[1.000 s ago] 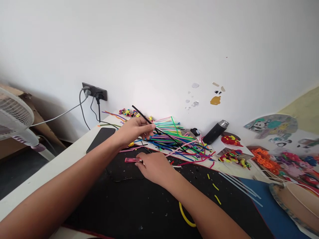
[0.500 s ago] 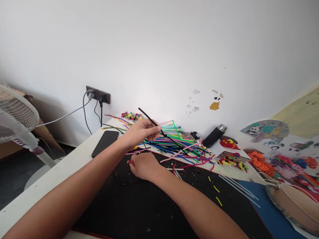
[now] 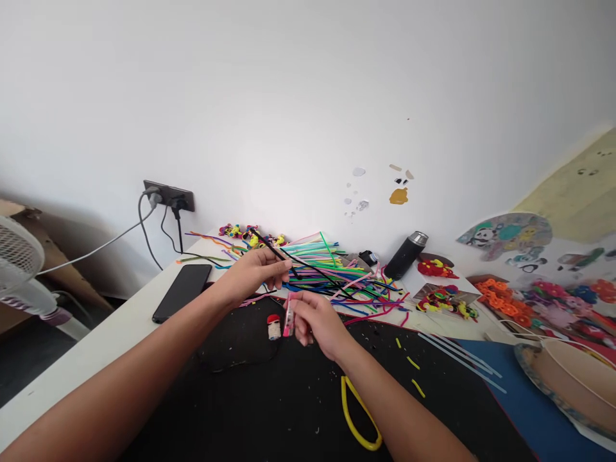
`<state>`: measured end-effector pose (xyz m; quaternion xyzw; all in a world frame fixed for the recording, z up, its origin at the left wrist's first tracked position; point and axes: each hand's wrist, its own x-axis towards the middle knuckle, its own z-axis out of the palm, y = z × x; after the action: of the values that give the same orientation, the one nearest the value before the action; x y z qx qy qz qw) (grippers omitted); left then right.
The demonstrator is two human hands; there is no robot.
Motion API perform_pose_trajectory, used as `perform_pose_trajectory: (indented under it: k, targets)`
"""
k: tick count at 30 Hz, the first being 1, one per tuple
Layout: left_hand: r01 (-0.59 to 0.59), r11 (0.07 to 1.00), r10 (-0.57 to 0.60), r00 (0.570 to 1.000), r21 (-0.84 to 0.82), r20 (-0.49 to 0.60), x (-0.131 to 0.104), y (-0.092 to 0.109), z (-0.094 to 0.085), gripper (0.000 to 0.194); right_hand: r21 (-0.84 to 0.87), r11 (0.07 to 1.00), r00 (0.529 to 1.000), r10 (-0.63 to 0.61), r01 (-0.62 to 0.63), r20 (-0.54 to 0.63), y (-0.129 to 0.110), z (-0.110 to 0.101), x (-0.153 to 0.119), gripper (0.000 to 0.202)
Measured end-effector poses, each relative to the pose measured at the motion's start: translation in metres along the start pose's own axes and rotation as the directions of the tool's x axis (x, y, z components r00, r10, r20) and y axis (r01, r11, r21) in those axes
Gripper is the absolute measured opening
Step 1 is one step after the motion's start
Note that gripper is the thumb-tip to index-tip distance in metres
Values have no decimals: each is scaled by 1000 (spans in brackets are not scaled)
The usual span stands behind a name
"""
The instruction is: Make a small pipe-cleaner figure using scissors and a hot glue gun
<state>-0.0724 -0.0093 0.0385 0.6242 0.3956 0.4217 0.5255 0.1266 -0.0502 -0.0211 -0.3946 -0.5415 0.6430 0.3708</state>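
Note:
My left hand [image 3: 264, 266] pinches a thin black fuzzy stem, a pipe cleaner [image 3: 267, 242], between thumb and fingers, just in front of a pile of many-coloured pipe cleaners [image 3: 322, 269]. Lower and to the right, my right hand [image 3: 315, 321] is closed around a small, flat pink-and-white object [image 3: 288, 317] whose kind I cannot make out. Beside it on the black mat [image 3: 231, 398] sits a small cream thing with a red top [image 3: 274, 327]. A yellow loop [image 3: 360, 443] lies partly hidden beneath my right forearm.
A phone [image 3: 183, 292] rests at the left of the white table. Short yellow pieces [image 3: 412, 362] and pale strips [image 3: 462, 359] lie to the right. A black flask [image 3: 405, 255] leans near the wall; a bowl [image 3: 568, 391] stands at far right. A fan [image 3: 22, 256] is at left.
My right hand has turned and opened outward, uncovering the pink-and-white object. The red-topped thing and yellow loop have come into sight. My left hand keeps its pinch, and the view has shifted slightly.

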Motion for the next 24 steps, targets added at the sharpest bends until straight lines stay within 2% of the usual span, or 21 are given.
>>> perform_pose_trajectory:
  k: [4,8,12,17,20,24]
  targets:
    - [53,998,-53,998,27,22,1,-8,10,50,217,976,993,20,6,-119,12,-28,-8,38]
    - [119,990,-123,991,80,47,1,-15,20,51,282,959,987,42,4,-156,24,-42,-17,41]
    - [157,980,-170,980,121,104,1,-22,29,49,327,944,991,5,40,-135,22,-50,-21,40]
    - [187,966,-218,960,180,176,-1,-27,35,47,380,925,978,50,32,-203,17,-58,-17,37]
    - [184,961,-233,943,208,239,-3,-28,38,45,391,920,977,52,34,-207,15,-60,-17,36]
    - [183,963,-226,948,197,226,-5,-26,43,48,369,929,985,32,34,-172,14,-58,-20,35]
